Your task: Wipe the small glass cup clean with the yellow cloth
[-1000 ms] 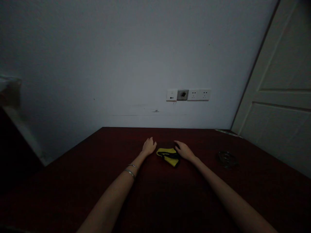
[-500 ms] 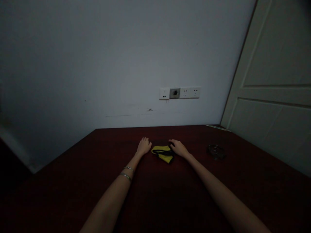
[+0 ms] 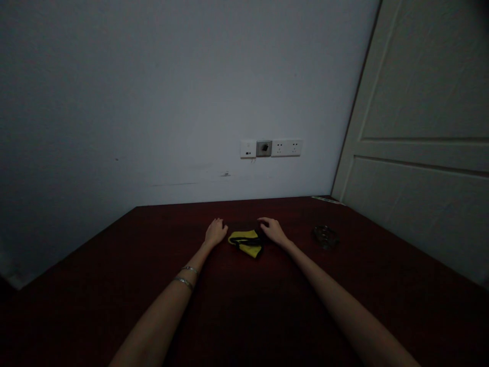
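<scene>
A crumpled yellow cloth with black edging [image 3: 250,250] lies on the dark red table between my hands. Just left of it, my left hand [image 3: 216,232] rests palm down with its fingers extended and holds nothing; two bracelets circle that forearm. To the cloth's right, my right hand [image 3: 272,230] is also palm down, fingers loosely stretched and slightly curved, thumb side toward the cloth. A narrow gap seems to part each hand from the cloth.
A dark, see-through object [image 3: 325,237], perhaps glass, sits on the table [image 3: 244,306] farther right. Behind stands a pale wall with a row of sockets [image 3: 271,148]. A panelled door [image 3: 412,112] borders the right side. A thin strip [image 3: 327,200] lies at the back right corner.
The view has turned slightly right, so everything sits farther left in the picture. My right hand has eased a little away from the cloth. The cloth keeps its shape.
</scene>
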Demonstrator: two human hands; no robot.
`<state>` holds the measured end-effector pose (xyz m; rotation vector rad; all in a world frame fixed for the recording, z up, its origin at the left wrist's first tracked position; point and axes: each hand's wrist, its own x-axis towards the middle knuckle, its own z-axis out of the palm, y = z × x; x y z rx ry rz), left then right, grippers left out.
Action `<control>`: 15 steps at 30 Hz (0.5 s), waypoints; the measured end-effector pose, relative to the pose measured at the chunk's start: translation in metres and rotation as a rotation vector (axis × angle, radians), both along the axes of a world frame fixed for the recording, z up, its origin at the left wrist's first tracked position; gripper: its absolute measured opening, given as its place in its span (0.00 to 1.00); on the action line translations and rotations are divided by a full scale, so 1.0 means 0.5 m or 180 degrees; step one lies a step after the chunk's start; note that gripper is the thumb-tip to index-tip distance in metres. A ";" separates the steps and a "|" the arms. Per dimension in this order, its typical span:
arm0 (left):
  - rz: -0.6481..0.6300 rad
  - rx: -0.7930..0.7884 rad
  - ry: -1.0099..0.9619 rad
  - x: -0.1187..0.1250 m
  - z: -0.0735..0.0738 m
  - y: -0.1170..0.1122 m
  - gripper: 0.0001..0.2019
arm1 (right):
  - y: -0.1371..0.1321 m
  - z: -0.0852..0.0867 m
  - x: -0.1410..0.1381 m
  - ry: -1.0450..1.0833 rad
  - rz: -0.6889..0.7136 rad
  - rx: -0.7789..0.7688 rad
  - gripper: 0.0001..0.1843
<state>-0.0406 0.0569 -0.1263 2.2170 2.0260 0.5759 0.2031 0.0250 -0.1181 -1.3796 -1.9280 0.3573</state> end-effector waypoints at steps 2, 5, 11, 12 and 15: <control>0.0144 -0.0069 -0.0156 0.001 0.010 0.002 0.19 | -0.024 0.025 0.009 0.0094 0.0081 0.0102 0.19; 0.0382 -0.0139 -0.0367 0.013 0.033 0.008 0.19 | -0.086 0.081 0.040 0.0162 0.0362 0.0271 0.19; -0.0334 0.0015 -0.0713 0.126 0.091 0.016 0.22 | -0.222 0.186 0.222 0.0362 0.0159 0.0820 0.23; -0.0586 0.0006 -0.0763 0.158 0.098 0.012 0.24 | -0.234 0.189 0.263 0.0372 -0.0026 0.0877 0.25; -0.1199 -0.0091 -0.0861 0.265 0.107 -0.013 0.34 | -0.251 0.164 0.377 0.0571 -0.0308 0.0610 0.36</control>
